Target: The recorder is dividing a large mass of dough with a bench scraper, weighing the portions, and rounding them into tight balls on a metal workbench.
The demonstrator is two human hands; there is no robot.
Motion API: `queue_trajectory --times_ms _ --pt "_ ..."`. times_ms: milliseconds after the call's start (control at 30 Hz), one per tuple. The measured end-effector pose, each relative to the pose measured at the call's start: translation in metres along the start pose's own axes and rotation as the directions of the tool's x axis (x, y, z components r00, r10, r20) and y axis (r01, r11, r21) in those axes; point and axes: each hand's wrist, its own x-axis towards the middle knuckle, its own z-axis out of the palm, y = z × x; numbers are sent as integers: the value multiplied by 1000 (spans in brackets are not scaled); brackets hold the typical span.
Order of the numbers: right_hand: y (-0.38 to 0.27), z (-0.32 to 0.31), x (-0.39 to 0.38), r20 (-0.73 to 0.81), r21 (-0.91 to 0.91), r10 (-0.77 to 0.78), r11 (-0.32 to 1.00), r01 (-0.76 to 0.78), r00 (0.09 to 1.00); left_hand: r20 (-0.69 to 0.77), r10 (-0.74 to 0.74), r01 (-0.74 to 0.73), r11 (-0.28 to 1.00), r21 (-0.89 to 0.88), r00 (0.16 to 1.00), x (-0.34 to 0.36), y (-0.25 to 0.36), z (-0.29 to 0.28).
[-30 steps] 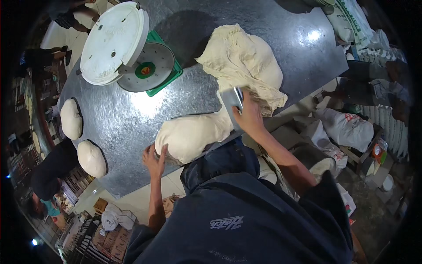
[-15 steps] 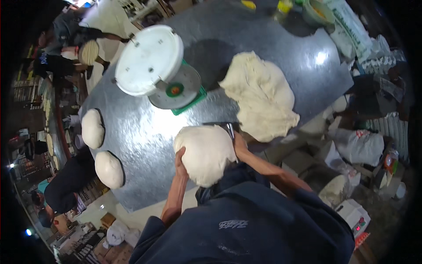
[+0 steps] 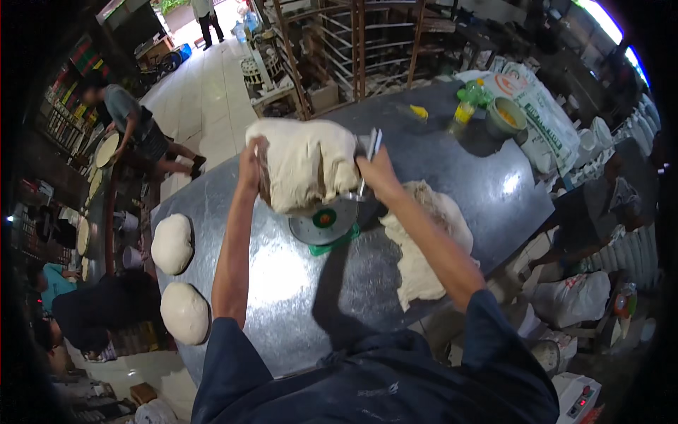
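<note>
A large lump of pale dough (image 3: 304,159) is raised over the scale's dial (image 3: 323,223), hiding its top pan; I cannot tell if it rests on it. My left hand (image 3: 251,161) grips the lump's left side. On its right, my right hand (image 3: 376,169) holds a metal scraper (image 3: 370,145) against it. The rest of the dough (image 3: 417,265) lies spread on the right part of the metal table (image 3: 279,339), partly behind my right forearm. Two rounded dough pieces (image 3: 171,244) lie at the table's left edge.
At the table's far right are a plastic bottle (image 3: 464,111), a grey bowl (image 3: 505,118) and sacks (image 3: 534,113). A wooden rack (image 3: 360,49) stands beyond. A person (image 3: 141,127) is at a round tray on the left; others are at the lower left and by the bright doorway.
Both hands have lifted the cut lump from the table's near edge forward to the scale. The view has tilted up, showing more of the floor and rack.
</note>
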Motion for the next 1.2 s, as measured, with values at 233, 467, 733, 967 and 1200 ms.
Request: queue_trajectory --times_ms 233,467,733,967,1200 --pt "66 -69 -152 -152 510 270 845 -159 951 -128 446 -133 509 851 886 -30 -15 -27" --pt "117 -178 -300 -456 549 652 741 -386 605 -204 494 -113 537 836 845 -86 -13 -41" --pt "129 -273 -320 -405 -451 212 799 -396 889 77 -183 105 806 583 980 -328 -195 185" --pt "117 -237 -234 155 -880 85 465 98 984 266 -201 -53 696 716 943 -331 -250 271" --pt "194 -175 -191 472 -816 -11 372 442 881 -12 -127 108 787 607 992 -387 -218 243"
